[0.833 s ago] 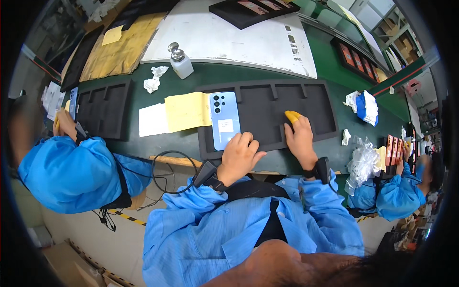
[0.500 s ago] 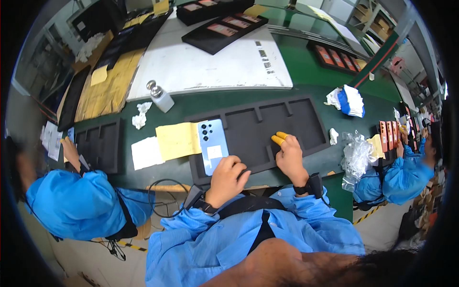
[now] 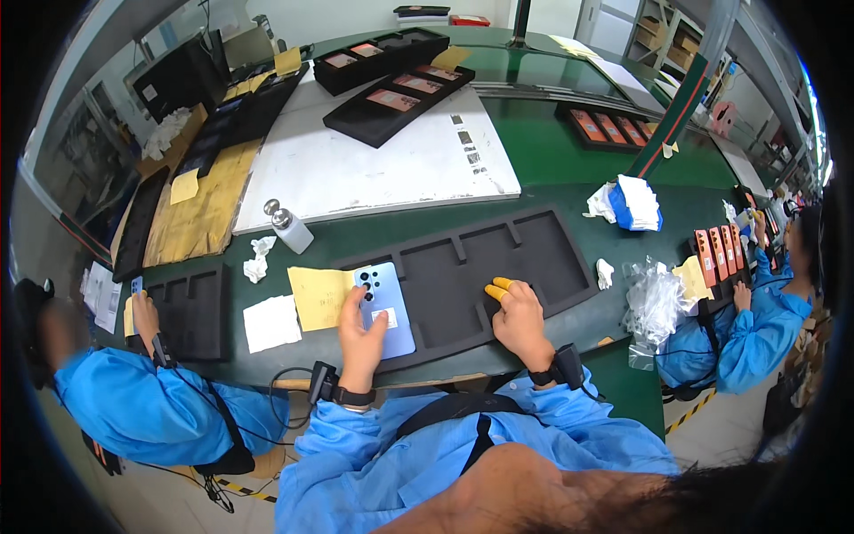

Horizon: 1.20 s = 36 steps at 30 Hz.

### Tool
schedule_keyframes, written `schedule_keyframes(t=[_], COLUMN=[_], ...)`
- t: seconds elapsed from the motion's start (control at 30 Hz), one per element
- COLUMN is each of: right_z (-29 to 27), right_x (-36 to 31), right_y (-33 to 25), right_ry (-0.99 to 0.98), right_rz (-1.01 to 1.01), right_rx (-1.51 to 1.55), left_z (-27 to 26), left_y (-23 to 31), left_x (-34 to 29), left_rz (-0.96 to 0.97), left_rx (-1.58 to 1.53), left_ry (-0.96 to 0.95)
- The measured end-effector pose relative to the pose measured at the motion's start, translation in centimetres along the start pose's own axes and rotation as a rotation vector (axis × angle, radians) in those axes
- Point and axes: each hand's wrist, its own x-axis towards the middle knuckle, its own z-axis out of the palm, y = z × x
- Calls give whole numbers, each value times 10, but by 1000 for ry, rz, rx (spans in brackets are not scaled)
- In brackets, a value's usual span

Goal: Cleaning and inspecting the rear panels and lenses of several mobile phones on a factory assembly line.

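A light-blue smartphone (image 3: 395, 325) lies back up in the left end of a black foam tray (image 3: 433, 267), with its camera lenses at the far end and a white label on it. My left hand (image 3: 359, 345) is on the phone's left side, index finger stretched toward the lenses and thumb apart over the back; it touches the phone without closing round it. Over the tray's near middle rests my right hand (image 3: 519, 325), yellow finger cots on two partly extended fingers and nothing visible in them. Yellow paper (image 3: 318, 299) sits beside the phone.
White paper (image 3: 271, 325), a pump bottle (image 3: 290, 230) and crumpled tissue (image 3: 258, 258) are left of the tray. At right are a blue-and-white wipes pack (image 3: 636, 203) and plastic bags (image 3: 654, 298). Co-workers in blue (image 3: 147, 392) sit either side. Phone trays (image 3: 398, 102) stand farther back.
My left hand has shifted from the phone's near end to its left side, index finger now by the lenses. My right hand stays over the tray. The whole view has shifted slightly.
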Motion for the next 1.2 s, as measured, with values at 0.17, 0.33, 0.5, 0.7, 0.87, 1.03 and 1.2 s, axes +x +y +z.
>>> schedule_keyframes(t=[0.17,0.33,0.5,0.7,0.87,1.03,1.2], right_z=[2,3,4,7,7,7,3], right_x=[-4,-2,-1,-1,-1,-1,-1], right_y=[1,-2,-1,5,0,1,1], right_ry=[21,40,50,59,69,55,10], right_rz=[21,-2,0,-16,-16,-6,-9], right_rx=[-30,4,-12,-24,-16,-22,-4], left_z=[1,1,1,-11,-4,-3,-19], left_y=[36,37,40,49,40,71,58], left_x=[6,16,16,52,41,-5,-32], left_rz=[-257,-357,-278,-179,135,205,243], left_rx=[-429,-603,-337,-425,377,762,883], left_ry=[158,347,79,84,109,-30,-35])
